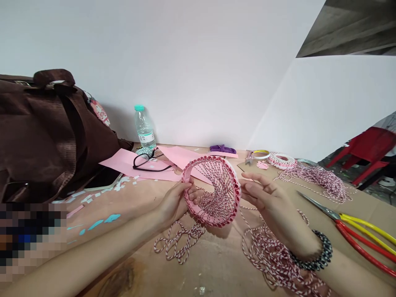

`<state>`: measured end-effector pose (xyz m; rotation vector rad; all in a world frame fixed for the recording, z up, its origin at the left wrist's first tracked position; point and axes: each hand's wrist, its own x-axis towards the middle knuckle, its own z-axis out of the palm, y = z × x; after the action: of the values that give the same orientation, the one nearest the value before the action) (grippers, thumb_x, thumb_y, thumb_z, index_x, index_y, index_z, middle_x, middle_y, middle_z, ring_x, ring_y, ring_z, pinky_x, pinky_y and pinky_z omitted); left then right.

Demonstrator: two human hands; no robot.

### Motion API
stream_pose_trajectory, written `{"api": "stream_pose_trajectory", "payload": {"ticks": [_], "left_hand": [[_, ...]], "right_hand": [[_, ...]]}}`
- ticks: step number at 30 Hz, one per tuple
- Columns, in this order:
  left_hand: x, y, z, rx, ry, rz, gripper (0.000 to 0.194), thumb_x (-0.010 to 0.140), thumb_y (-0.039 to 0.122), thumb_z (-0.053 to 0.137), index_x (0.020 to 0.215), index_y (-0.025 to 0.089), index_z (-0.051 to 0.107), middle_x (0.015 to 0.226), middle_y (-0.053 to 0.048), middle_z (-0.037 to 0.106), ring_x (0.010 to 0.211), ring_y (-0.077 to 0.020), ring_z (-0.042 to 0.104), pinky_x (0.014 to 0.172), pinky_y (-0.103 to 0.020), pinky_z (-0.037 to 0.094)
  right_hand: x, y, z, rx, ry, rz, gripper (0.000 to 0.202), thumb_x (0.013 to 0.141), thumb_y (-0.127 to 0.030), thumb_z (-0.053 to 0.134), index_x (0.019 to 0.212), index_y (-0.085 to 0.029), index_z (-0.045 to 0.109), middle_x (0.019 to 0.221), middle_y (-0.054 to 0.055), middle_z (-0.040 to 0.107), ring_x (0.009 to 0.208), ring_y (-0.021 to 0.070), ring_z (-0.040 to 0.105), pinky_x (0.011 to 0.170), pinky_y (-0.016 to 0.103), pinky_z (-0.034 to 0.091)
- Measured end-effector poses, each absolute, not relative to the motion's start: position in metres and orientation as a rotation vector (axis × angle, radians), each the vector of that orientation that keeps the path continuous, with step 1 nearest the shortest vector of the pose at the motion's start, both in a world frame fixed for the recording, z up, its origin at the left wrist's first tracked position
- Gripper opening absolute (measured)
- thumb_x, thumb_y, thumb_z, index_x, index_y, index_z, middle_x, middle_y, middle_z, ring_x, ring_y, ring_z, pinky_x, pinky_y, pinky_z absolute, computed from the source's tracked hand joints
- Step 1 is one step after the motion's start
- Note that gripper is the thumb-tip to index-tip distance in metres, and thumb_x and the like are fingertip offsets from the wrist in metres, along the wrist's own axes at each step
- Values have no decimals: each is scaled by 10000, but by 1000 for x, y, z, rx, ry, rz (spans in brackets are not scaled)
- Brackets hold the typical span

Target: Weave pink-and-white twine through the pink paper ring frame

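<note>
Held up over the table is a pink round hoop (186, 175) with a rim of dark red loops. Red-and-white cord (220, 181) is strung across it in a fan, leaving an open gap at the upper left. My left hand (176, 202) grips the hoop's left edge, thumb in front and fingers reaching inside. At the right edge, my right hand (269, 202) pinches the rim; its fingertips are partly hidden behind the hoop. Loose cord (181, 243) lies below the hoop, and a larger tangled heap of cord (278, 260) sits under my right wrist.
Scissors (335, 216) with red and yellow handles lie at right, near another cord pile (324, 179) and a second hoop (281, 161). Behind are pink sheets (123, 163), glasses (151, 168), a bottle (144, 130) and a purple bundle (222, 149). A brown bag (40, 136) and phone (103, 179) occupy the left.
</note>
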<state>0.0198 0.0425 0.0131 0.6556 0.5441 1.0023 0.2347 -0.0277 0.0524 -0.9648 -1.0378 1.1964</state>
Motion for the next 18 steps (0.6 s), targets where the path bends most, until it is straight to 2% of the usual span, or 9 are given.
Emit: {"api": "stream_pose_trajectory", "payload": {"ticks": [3, 7, 10, 12, 14, 16, 18], "left_hand": [[19, 43, 11, 651, 579, 1044, 83, 794, 114, 521, 746, 159, 471, 572, 47, 356, 512, -81, 379, 526, -205, 380], [20, 42, 12, 647, 613, 1073, 161, 818, 106, 495, 680, 155, 429, 566, 43, 369, 508, -77, 381, 546, -208, 393], [22, 40, 16, 639, 620, 1065, 165, 842, 133, 489, 688, 157, 438, 567, 42, 379, 502, -79, 385, 539, -204, 388], [22, 39, 18, 633, 619, 1053, 161, 860, 146, 476, 702, 158, 448, 567, 43, 380, 500, -79, 386, 534, -198, 381], [22, 39, 18, 636, 616, 1039, 167, 884, 167, 459, 717, 160, 455, 565, 42, 384, 499, -81, 387, 530, -195, 378], [21, 40, 17, 643, 600, 1019, 179, 908, 214, 444, 738, 162, 469, 559, 42, 379, 499, -85, 389, 523, -197, 379], [20, 41, 15, 642, 560, 999, 201, 922, 265, 437, 757, 161, 485, 557, 43, 375, 504, -89, 396, 524, -204, 389]], "right_hand": [[236, -29, 52, -960, -1123, 1154, 318, 826, -315, 611, 1123, -217, 557, 1052, 98, 714, 973, 212, 676, 927, 428, 516], [240, -26, 48, -1061, -1405, 848, 437, 814, -288, 633, 1222, -239, 482, 1088, 103, 700, 1030, 232, 654, 871, 436, 544], [243, -26, 45, -1179, -1693, 334, 282, 837, -293, 621, 1110, -245, 567, 1075, 89, 700, 1002, 234, 656, 835, 440, 543], [245, -27, 43, -1199, -1856, -5, 194, 868, -274, 583, 1059, -242, 604, 1061, 79, 706, 938, 223, 671, 881, 480, 503], [247, -27, 42, -1181, -1968, -199, 241, 885, -233, 555, 1123, -247, 589, 1061, 62, 712, 867, 202, 686, 976, 543, 415], [248, -27, 41, -1171, -2023, -254, 297, 883, -201, 552, 1173, -262, 575, 1076, 41, 711, 869, 195, 691, 1048, 591, 310], [250, -25, 39, -1165, -2018, -222, 272, 880, -196, 559, 1133, -280, 613, 1059, 24, 719, 929, 209, 685, 1058, 614, 275]]}}
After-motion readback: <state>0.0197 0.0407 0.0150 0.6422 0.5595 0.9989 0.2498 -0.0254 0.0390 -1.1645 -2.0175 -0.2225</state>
